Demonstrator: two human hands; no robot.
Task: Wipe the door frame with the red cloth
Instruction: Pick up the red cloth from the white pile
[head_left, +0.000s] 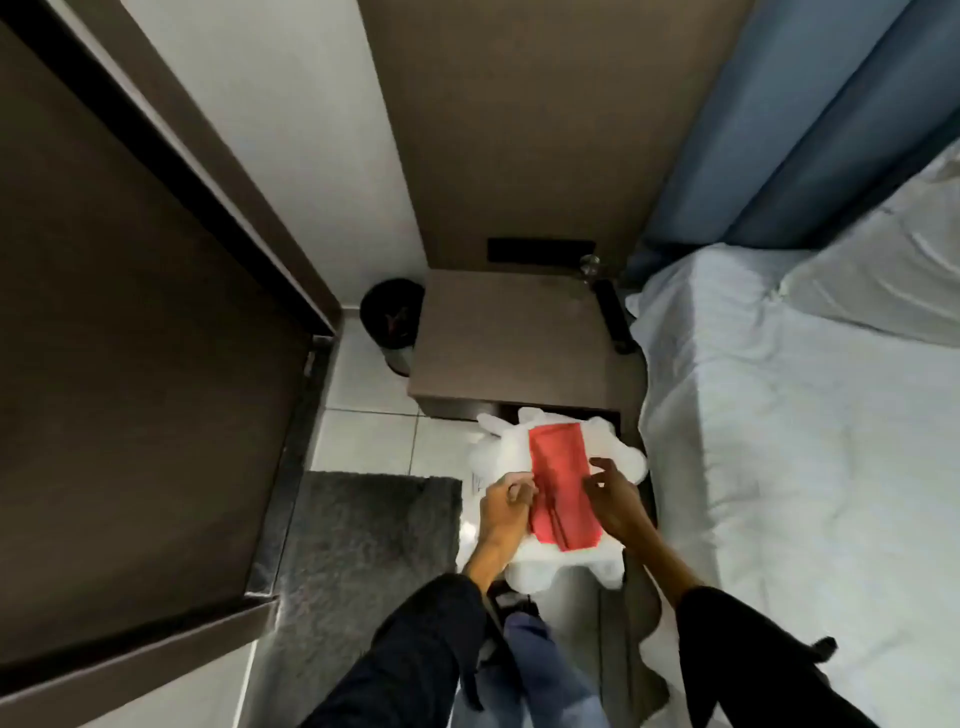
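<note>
The door frame (171, 171) rises at the left, well apart from the work. A white bundle (498, 457) props the folded red cloth (563, 488) within reach; the left hand (504, 512) pinches its edge, the right hand (613, 499) hovers, fingers loosely spread.

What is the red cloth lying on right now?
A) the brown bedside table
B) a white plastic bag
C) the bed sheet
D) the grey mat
B: the red cloth lies flat on top of a crumpled white plastic bag, between the left hand and the right hand; the grey mat sits apart to the left.
</note>
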